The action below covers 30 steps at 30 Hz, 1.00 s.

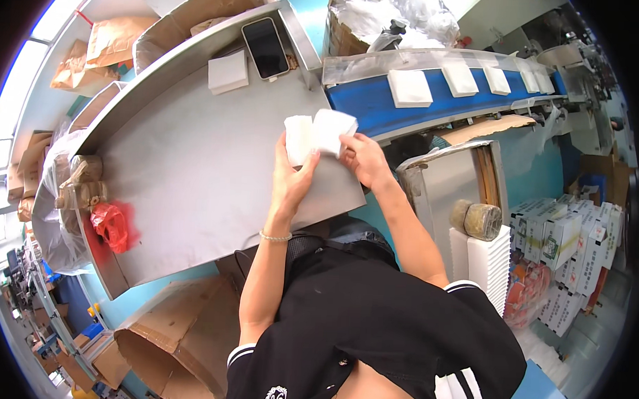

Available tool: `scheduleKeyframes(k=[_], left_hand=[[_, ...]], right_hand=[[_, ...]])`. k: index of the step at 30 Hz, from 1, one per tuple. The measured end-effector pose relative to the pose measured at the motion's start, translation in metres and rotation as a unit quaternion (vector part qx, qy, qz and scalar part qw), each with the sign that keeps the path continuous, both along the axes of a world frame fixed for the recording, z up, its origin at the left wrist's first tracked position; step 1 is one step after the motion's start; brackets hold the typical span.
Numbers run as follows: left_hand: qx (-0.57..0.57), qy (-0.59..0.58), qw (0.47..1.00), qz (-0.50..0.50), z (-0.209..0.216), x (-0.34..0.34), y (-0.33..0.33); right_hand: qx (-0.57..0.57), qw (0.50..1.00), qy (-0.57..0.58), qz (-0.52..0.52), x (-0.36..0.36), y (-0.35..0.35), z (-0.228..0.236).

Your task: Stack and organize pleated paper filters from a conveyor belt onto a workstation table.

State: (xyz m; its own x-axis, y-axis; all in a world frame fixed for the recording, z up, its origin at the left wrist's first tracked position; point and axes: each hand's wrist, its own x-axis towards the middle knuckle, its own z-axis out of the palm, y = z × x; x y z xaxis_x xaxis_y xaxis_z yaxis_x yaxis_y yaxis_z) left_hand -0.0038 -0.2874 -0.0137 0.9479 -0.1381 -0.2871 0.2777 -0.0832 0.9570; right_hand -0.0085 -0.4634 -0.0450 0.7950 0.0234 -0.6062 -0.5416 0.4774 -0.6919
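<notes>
Above the right end of the metal table, my left hand is closed around a white, soft-looking stack, thumb on its near side. My right hand pinches the near right corner of a flat white square pack beside it. The two white pieces meet or nearly touch; what is inside them cannot be made out. Another white square pack lies at the table's far edge, left of a black-screened phone.
A blue conveyor belt at the far right carries several white square packs. Tape rolls and a red plastic bag sit at the table's left end. Right of me are tall white stacks and printed cartons; a cardboard box stands below left.
</notes>
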Motion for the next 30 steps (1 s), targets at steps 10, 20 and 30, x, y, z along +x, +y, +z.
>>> scheduleKeyframes(k=[10, 20, 30], left_hand=[[-0.065, 0.014, 0.996, -0.058, 0.005, 0.006, -0.023], [-0.081, 0.079, 0.993, -0.038, 0.006, 0.003, -0.002], [0.329, -0.209, 0.895, -0.218, 0.056, -0.020, 0.009]], right_hand=[[-0.077, 0.996, -0.052, -0.015, 0.013, 0.030, 0.005], [0.028, 0.997, -0.022, -0.075, -0.002, 0.016, -0.015], [-0.017, 0.996, 0.055, 0.062, 0.019, 0.021, -0.004]])
